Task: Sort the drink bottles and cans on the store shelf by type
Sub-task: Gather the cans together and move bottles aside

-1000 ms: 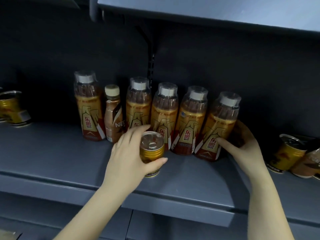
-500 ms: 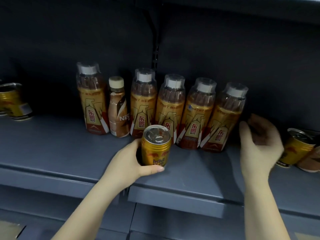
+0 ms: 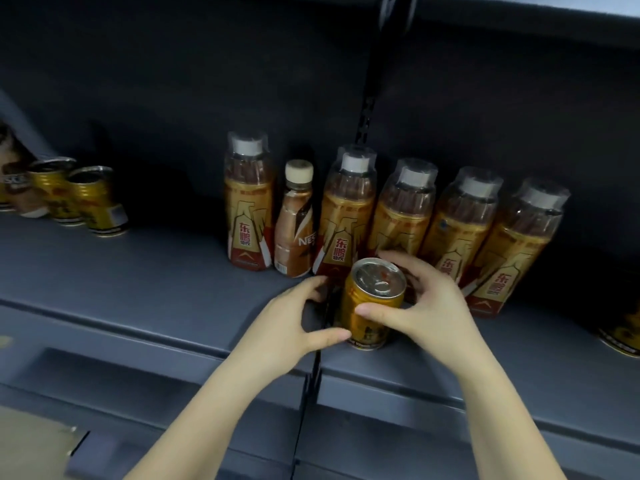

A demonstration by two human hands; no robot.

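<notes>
A gold drink can (image 3: 372,306) stands upright near the front of the grey shelf (image 3: 138,289). My right hand (image 3: 426,306) grips it from the right, thumb across its front and fingers behind its rim. My left hand (image 3: 287,327) is just left of the can with fingers spread loosely; only its thumb tip touches the can's base. Behind stands a row of several orange bottles with white caps (image 3: 247,209), and a small brown coffee bottle (image 3: 294,237) stands second from the left.
Two more gold cans (image 3: 97,202) and a brown bottle stand at the far left of the shelf. Another gold can (image 3: 623,334) shows at the right edge. A dark upright (image 3: 367,109) runs down the back wall. A lower shelf lies below.
My right hand left the rightmost orange bottle, came left and took hold of the gold can. My left hand loosened its grip on the can. The view shifted left.
</notes>
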